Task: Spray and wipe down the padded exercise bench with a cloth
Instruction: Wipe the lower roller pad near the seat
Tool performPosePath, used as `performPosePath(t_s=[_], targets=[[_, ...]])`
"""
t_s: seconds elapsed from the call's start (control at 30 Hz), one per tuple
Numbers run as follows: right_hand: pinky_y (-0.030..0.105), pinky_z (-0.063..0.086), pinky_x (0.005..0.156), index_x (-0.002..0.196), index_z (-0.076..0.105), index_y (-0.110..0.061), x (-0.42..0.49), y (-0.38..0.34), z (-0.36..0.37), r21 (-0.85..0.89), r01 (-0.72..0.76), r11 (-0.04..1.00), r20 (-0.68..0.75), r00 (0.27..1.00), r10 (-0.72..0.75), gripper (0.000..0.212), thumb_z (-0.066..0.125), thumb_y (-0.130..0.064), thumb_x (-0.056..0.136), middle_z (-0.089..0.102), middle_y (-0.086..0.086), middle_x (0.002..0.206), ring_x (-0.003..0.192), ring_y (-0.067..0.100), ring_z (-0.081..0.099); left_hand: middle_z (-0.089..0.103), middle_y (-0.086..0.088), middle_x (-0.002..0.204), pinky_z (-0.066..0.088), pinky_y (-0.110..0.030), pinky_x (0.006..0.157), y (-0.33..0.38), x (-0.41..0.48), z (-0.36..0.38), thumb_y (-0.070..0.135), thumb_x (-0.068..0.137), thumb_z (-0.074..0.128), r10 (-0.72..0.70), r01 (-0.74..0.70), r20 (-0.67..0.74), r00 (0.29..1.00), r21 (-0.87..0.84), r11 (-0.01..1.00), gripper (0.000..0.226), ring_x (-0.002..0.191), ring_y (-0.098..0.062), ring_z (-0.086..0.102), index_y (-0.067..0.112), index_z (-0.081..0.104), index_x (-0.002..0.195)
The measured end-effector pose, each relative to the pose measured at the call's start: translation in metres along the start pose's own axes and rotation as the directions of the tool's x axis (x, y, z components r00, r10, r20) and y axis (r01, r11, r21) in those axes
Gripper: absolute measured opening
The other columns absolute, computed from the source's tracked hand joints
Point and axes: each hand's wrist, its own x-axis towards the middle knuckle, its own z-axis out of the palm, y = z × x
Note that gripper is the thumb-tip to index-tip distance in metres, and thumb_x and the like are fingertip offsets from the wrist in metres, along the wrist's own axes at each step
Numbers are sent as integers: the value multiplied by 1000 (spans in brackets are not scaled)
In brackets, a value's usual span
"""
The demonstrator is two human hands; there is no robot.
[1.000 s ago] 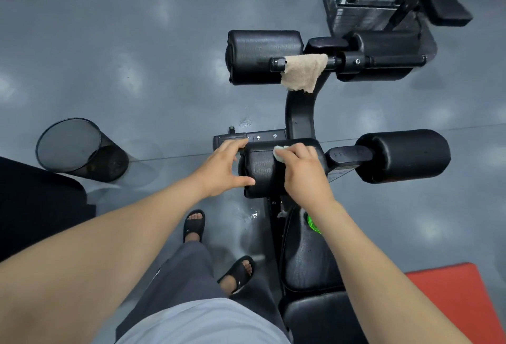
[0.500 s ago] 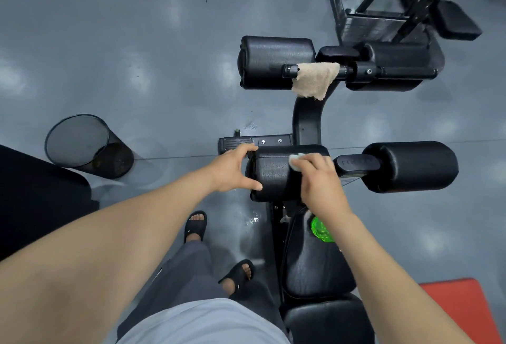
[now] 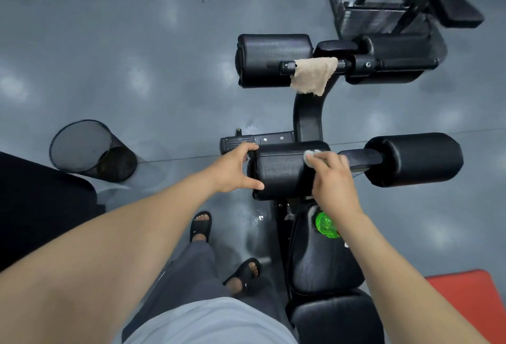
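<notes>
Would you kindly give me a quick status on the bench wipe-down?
Left hand grips roller pad end. Right hand holds white cloth on its top. Tan towel hangs on far bar, clear.

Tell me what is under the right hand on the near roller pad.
A white cloth shows at the fingertips of the right hand, against the roller pad. The hand covers the rest of it.

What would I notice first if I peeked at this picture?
Two bare arms reach in: the left hand grips the end of a black roller pad while the right hand presses a small white cloth on top. A tan towel hangs over the bar behind, and a bright green bottle top sits on the seat.
</notes>
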Motion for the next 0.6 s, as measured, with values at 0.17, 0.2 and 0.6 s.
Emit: performPosePath(t_s=[0.17,0.2,0.6], targets=[[45,50,83,117,68,-8,5,-48,12,65,20,998,75,997,-25,50,37,-3,78,59,11,108,92,36,49,44,1,151,40,-38,114,2,0,3,37,63,97,5,-4,-30,1000,19,1000,105,135,-18,45,29,35,148],[43,50,82,117,68,-8,4,-63,16,94,89,992,122,987,-101,50,34,-9,79,59,10,107,92,34,49,44,2,150,40,-38,113,3,0,4,36,62,97,8,-7,-38,999,28,1000,106,135,-18,46,28,36,148],[44,52,78,112,71,-5,10,-39,10,48,-26,999,-5,1000,26,50,33,-4,79,60,12,105,92,35,50,37,3,155,38,-39,115,4,-4,10,35,59,99,31,-26,-89,996,53,998,109,137,-22,42,24,37,148]])
